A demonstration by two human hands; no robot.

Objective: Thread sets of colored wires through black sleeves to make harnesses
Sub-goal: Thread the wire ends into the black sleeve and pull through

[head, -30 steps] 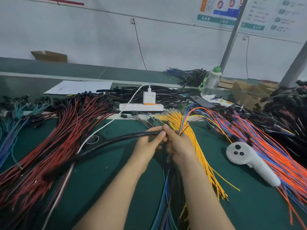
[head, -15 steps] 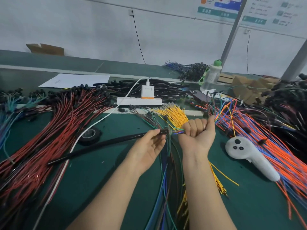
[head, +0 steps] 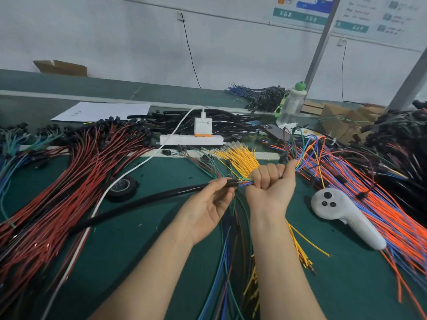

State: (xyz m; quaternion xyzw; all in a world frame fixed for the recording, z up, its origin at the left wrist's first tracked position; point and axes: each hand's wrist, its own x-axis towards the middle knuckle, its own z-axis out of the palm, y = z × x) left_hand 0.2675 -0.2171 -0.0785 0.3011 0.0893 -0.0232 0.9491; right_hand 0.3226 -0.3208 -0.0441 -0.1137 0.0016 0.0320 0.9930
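Sleeve (head: 150,199) sits in left grip (head: 208,209), wires (head: 245,184) in right grip (head: 271,185).

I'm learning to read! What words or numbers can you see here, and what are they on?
Wall posters: printed text, too blurred to read.
White charger: faint logo, too small to read.
Paper sheet: small mark, unreadable.
Nothing can be quoted.

Left of the fingers (head: 265,175), the black sleeve (head: 150,198) is gleaming like smooth, glossy plastic. The green surface (head: 129,245) under them is looking matt; right of them, the white controller (head: 346,214) is showing smooth matt plastic.
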